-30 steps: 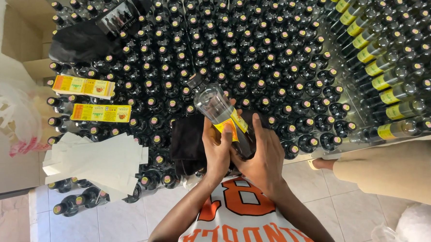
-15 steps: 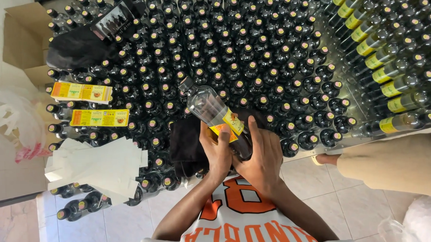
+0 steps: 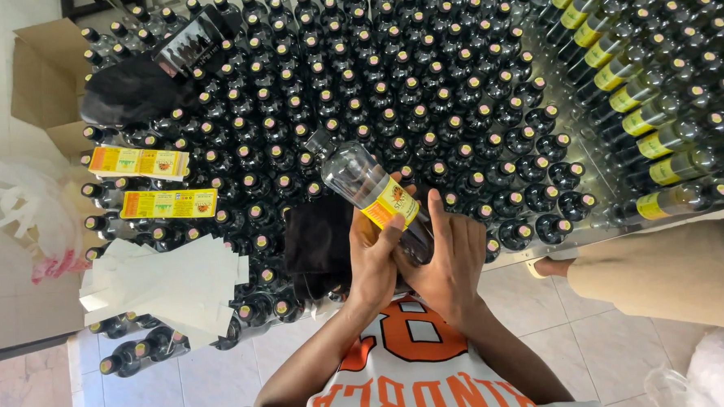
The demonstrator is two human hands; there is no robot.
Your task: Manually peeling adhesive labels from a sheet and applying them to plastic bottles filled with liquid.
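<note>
The left hand (image 3: 372, 256) grips the bottle (image 3: 369, 187) from the left side, fingers curled up along its body, with the thumb pressed onto the yellow label (image 3: 390, 202). The right hand (image 3: 450, 261) cups the bottle's lower part from the right, its fingers spread flat and lying along the glass, index finger reaching up beside the label. Both forearms come up from the bottom of the view and meet at the bottle, wrists close together. The bottle is tilted, cap pointing up and to the left, away from the hands, and is held above the standing bottles.

By the look of it the label is already on the glass and is being smoothed down; whether its edges are fully stuck I cannot tell.

Just left of the hands, a dark cloth (image 3: 319, 246) lies on top of the bottles. Further left sits a fan of white backing strips (image 3: 166, 281), and above them two stacks of yellow labels (image 3: 139, 163).

Beyond the hands stands a dense mass of dark capped bottles (image 3: 372, 65) without labels, so most of the labelling seems still to be done. Far to the right, a row of labelled bottles (image 3: 635, 122) shows the finished share, which looks much smaller. A second person's leg (image 3: 650, 276) stands to the right.
</note>
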